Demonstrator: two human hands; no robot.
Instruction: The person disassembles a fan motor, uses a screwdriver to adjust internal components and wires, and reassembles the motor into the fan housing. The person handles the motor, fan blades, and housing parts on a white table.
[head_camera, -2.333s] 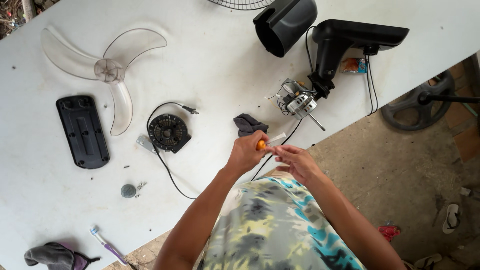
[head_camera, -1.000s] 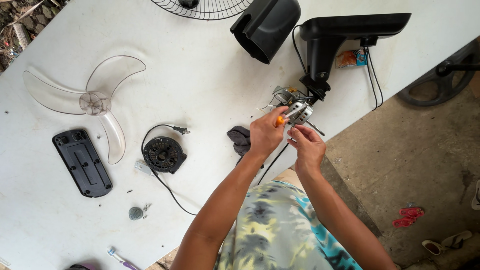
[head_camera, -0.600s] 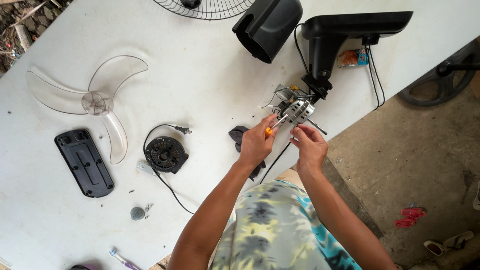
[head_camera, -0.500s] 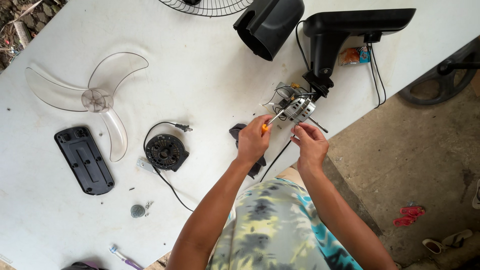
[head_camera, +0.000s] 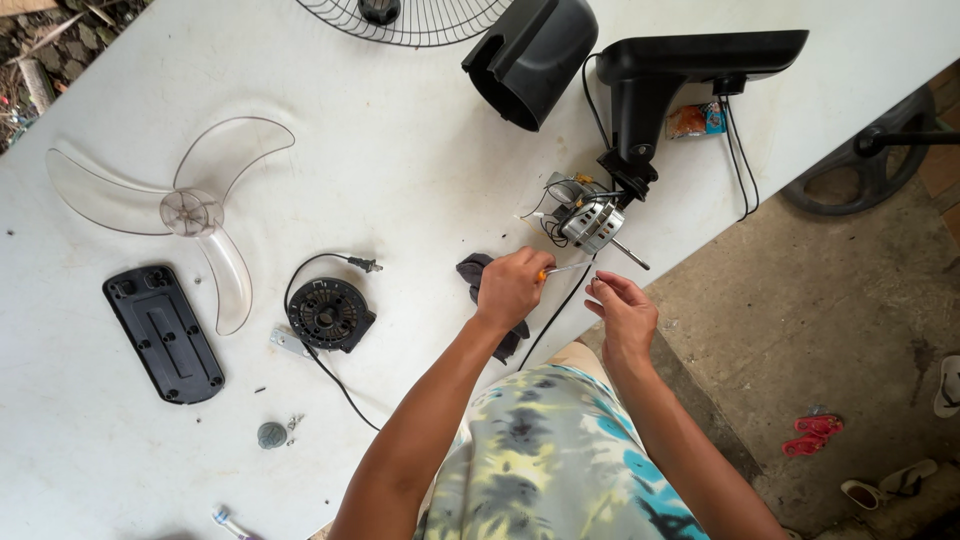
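Left hand (head_camera: 510, 288) fisted round a slim orange-handled screwdriver (head_camera: 560, 269) — right hand (head_camera: 622, 308) half-open, fingertips pinched.

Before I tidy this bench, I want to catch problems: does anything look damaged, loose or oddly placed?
Nothing looks broken. The fan motor lies bare near the table edge with wires loose. The clear blade, black rear housing and tiny screws lie scattered. The left hand holds a screwdriver.

Left hand (head_camera: 512, 287) fisted in a grip; right hand (head_camera: 622, 310) loosely pinching, forearms extended.
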